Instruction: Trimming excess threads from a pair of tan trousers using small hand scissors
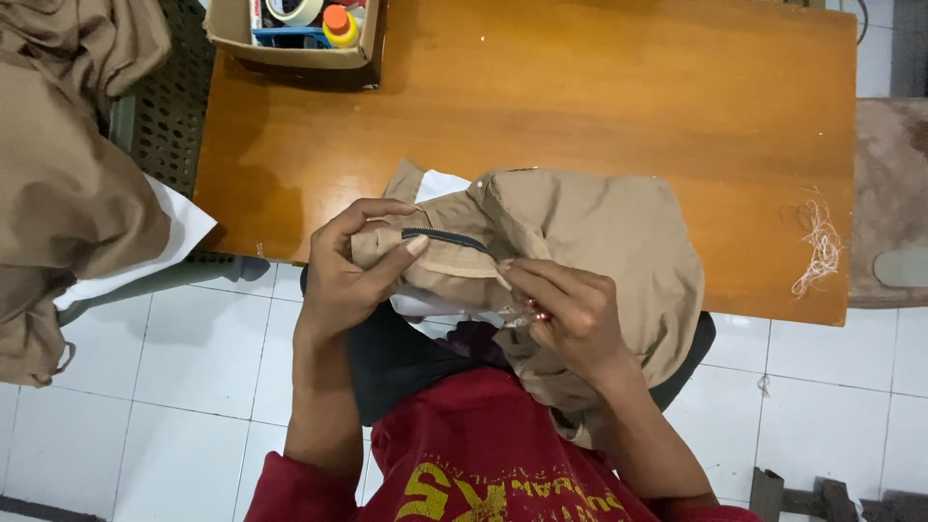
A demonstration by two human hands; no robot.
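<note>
A: Where's the tan garment point(590, 232)?
B: At the wooden table's point(599, 87) six o'clock edge. The left hand point(348, 271) is pinched shut on the fold by the dark zipper point(445, 237).
A: And the right hand point(570, 314)?
B: At four o'clock, closed on a small reddish tool point(537, 314). Seam work looks unfinished; soft woven cloth, loose threads point(820, 242) at three o'clock.

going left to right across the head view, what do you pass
heap of tan cloth → white paper sheet → left hand → dark zipper on the tan garment → right hand → tangle of loose thread on the wooden table
</note>
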